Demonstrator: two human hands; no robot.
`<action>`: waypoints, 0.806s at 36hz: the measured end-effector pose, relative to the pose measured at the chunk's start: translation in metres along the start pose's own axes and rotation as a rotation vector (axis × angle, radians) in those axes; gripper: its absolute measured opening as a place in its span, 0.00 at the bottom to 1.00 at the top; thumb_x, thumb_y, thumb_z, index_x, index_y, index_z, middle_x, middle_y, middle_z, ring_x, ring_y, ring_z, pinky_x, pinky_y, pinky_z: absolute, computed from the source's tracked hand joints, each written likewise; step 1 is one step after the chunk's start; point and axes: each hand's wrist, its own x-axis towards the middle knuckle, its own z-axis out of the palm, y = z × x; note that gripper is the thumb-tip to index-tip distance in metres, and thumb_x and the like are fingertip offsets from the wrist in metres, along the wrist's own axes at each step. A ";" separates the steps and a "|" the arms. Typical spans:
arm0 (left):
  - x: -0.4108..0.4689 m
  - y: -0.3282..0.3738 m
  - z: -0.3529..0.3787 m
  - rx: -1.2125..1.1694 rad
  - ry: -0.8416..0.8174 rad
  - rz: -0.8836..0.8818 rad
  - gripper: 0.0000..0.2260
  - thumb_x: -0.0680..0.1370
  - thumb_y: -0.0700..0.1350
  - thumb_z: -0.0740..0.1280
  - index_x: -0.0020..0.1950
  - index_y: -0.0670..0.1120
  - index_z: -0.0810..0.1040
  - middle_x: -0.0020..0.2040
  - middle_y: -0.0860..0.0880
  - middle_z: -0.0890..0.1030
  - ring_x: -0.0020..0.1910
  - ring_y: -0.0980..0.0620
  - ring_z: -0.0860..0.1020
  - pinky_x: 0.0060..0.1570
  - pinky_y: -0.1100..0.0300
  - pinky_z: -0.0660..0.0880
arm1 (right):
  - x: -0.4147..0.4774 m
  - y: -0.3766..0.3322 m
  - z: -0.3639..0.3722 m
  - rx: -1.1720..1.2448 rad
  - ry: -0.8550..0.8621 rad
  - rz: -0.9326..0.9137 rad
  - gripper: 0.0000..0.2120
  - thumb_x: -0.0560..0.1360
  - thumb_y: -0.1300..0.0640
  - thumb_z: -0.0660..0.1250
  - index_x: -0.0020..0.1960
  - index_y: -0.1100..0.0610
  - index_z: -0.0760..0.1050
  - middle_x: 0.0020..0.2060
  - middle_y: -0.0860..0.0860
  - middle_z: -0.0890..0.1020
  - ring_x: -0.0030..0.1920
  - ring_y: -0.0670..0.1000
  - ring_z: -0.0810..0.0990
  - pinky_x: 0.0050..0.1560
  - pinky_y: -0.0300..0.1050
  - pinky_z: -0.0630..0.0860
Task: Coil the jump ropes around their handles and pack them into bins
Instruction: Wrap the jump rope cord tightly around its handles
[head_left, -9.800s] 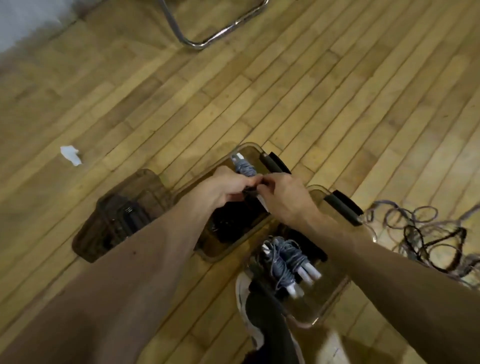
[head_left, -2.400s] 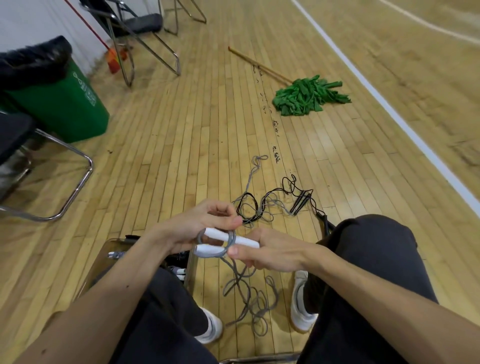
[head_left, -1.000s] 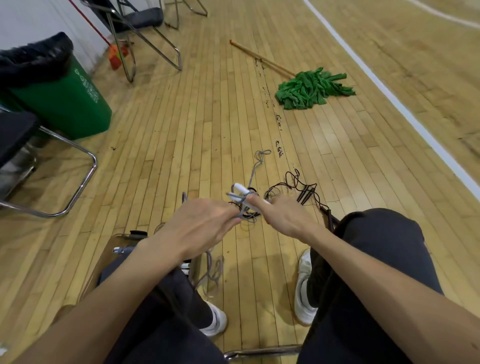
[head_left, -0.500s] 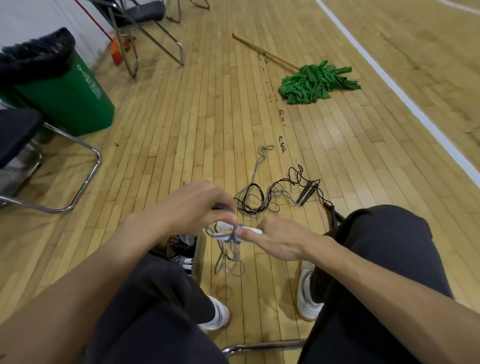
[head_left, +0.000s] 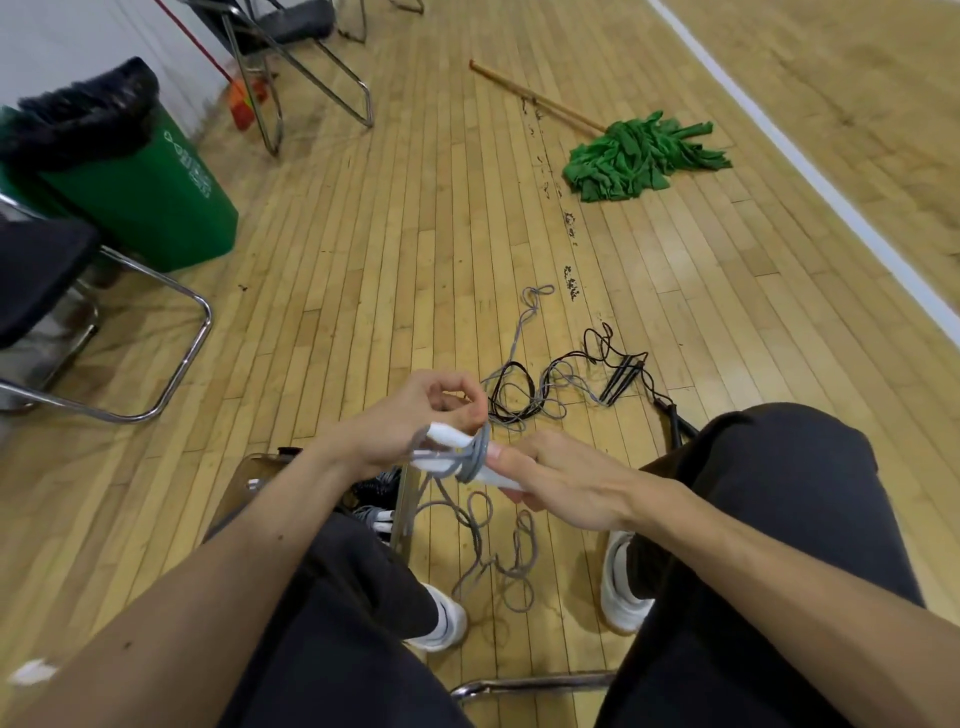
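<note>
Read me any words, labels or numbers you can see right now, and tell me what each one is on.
On the green bin: a white symbol with print by it, too blurred to read.
On the floor: dark marks along one plank; cannot tell whether they are writing.
On the white handles and the gray rope: no print shows.
No other text shows.

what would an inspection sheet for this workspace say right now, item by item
surface: plank wooden floor, white painted line.
job's things: grey jump rope with white handles, a few turns wound, tail loose on the floor; clear plastic bin holding coiled ropes; tangle of loose black and grey ropes ahead.
clutter: green cloth mop lying flat.
hands: left hand holds one end of the handles, right hand grips the other.
cables: nothing seen.
surroundings: green trash can with black liner, metal-frame chairs.
</note>
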 end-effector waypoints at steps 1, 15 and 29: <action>0.001 -0.005 0.004 -0.049 -0.005 0.013 0.07 0.77 0.43 0.71 0.39 0.51 0.80 0.34 0.53 0.79 0.30 0.56 0.75 0.30 0.65 0.71 | 0.000 -0.002 -0.001 0.067 0.019 -0.011 0.35 0.74 0.26 0.49 0.34 0.56 0.71 0.25 0.45 0.73 0.25 0.43 0.67 0.34 0.43 0.66; 0.008 -0.013 0.035 -0.264 0.222 -0.044 0.21 0.84 0.44 0.59 0.33 0.50 0.79 0.23 0.51 0.65 0.21 0.57 0.59 0.23 0.64 0.54 | -0.003 -0.004 -0.014 0.221 0.246 0.017 0.14 0.77 0.60 0.70 0.35 0.55 0.69 0.26 0.49 0.69 0.26 0.50 0.65 0.28 0.42 0.63; 0.001 -0.021 0.034 -0.184 0.291 -0.083 0.18 0.83 0.54 0.60 0.39 0.44 0.74 0.25 0.50 0.66 0.21 0.55 0.61 0.21 0.63 0.57 | 0.015 0.003 -0.016 0.195 0.374 0.166 0.11 0.78 0.54 0.70 0.41 0.58 0.73 0.30 0.53 0.71 0.26 0.48 0.65 0.28 0.43 0.63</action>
